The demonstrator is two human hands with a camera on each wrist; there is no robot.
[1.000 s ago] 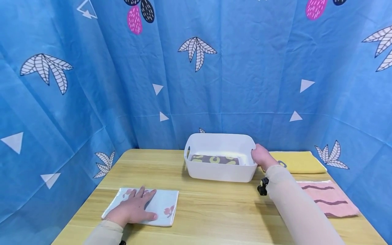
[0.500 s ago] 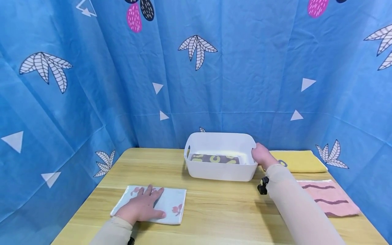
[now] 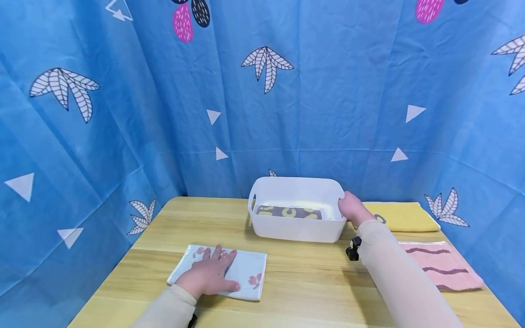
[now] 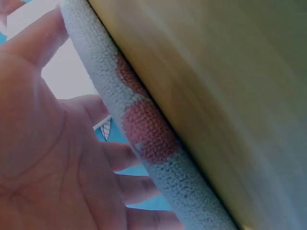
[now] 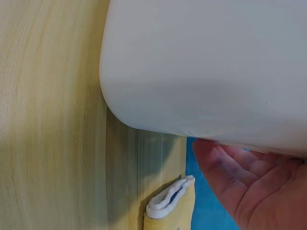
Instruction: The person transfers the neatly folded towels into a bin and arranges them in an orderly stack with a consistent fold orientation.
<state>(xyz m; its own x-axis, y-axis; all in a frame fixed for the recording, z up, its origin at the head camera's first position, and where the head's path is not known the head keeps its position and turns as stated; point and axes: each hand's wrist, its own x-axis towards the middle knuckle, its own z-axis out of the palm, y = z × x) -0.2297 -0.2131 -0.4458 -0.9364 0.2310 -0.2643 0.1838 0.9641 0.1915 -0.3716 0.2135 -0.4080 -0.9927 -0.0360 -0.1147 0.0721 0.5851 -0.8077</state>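
Observation:
My left hand (image 3: 210, 276) lies with spread, straight fingers on a folded white towel (image 3: 247, 269) with pink flower prints, at the front left of the table. In the left wrist view the fingertips touch the top of the towel's thick edge (image 4: 148, 129). At the back, my right hand (image 3: 352, 207) grips the right end of a white plastic basket (image 3: 297, 229), at its handle opening. Inside the basket lies a grey towel (image 3: 289, 212) with yellow shapes. The right wrist view shows the thumb against the basket's outer wall (image 5: 192, 72); the other fingertips are partly hidden.
A folded yellow towel (image 3: 406, 217) lies at the back right, behind the right forearm. Nearer is a pink towel (image 3: 445, 269) with dark wavy stripes, partly covered by the sleeve. Blue patterned curtains (image 3: 328, 91) enclose the wooden table (image 3: 303, 282).
My left hand has slid the white towel to the right across the table, staying flat on it. My right hand and the basket have stayed in place.

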